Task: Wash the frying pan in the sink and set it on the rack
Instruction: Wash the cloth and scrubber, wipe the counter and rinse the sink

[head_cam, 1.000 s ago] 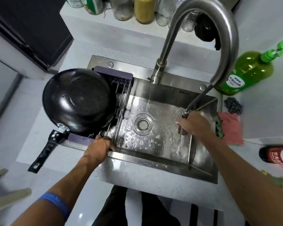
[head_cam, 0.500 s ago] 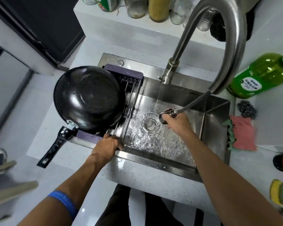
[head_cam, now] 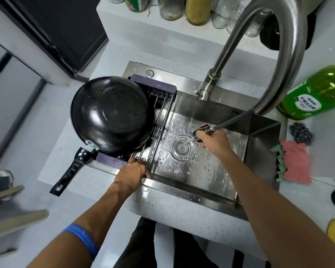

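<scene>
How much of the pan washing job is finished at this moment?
Done: the frying pan sits upside down on the rack. In hand: the right hand holds the pull-out sprayer, rinsing the sink; the left hand grips the rack edge. Left: returning the sprayer.

A home kitchen: steel sink (head_cam: 259, 144) and tall faucet (head_cam: 290, 55) mid-frame, jars (head_cam: 197, 8) along the top, green soap bottle (head_cam: 315, 93) at right

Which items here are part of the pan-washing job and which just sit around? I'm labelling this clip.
In the job: frying pan upside down on the rack; sink; spray head held by the right hand; left hand gripping the rack.

Lying about: green bottle; steel scourer; pink cloth.
</scene>
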